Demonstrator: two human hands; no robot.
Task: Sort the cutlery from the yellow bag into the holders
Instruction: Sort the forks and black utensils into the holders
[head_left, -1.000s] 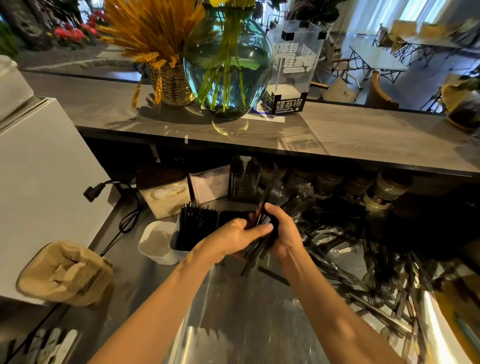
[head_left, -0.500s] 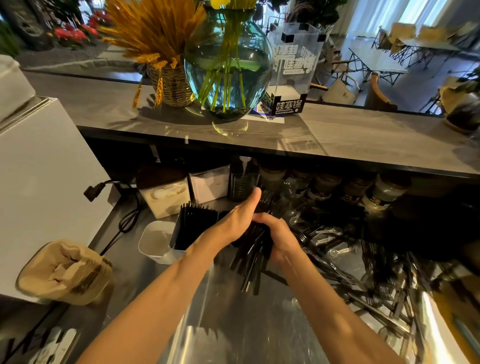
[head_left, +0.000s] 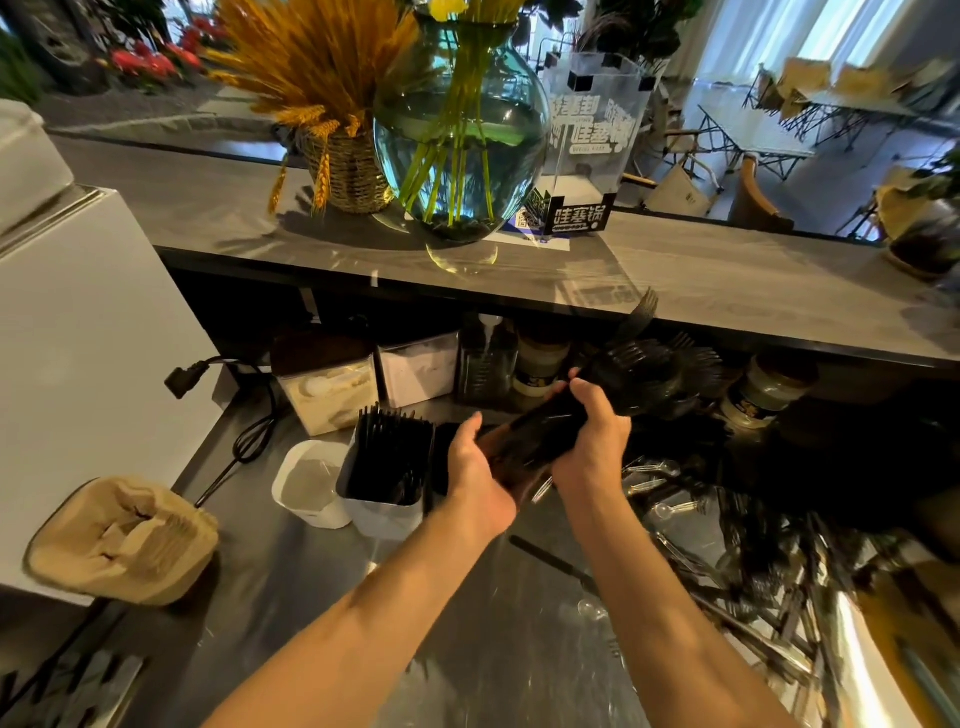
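Note:
A thick bundle of black plastic forks (head_left: 613, 387) slants up to the right above the steel counter, tines fanning under the shelf edge. My right hand (head_left: 595, 441) grips the bundle around its middle. My left hand (head_left: 475, 470) cups the handle ends at the lower left. Just left of my hands stands a white holder (head_left: 387, 514) packed with black cutlery, and an empty white holder (head_left: 311, 493) beside it. Loose black and clear cutlery (head_left: 769, 561) lies heaped on the counter at right. The yellow bag shows only as a yellow edge (head_left: 935, 587) at far right.
A brown paper bag (head_left: 122, 540) lies at the left on a white appliance. A black power cord (head_left: 249, 431) trails on the counter. Jars and plastic tubs (head_left: 415, 366) line the back under the shelf. A glass vase (head_left: 460, 130) stands on the upper counter.
The fork bundle has been lifted and tilted, tines now up to the right. My right hand moved up along it; my left hand dropped to the handle ends.

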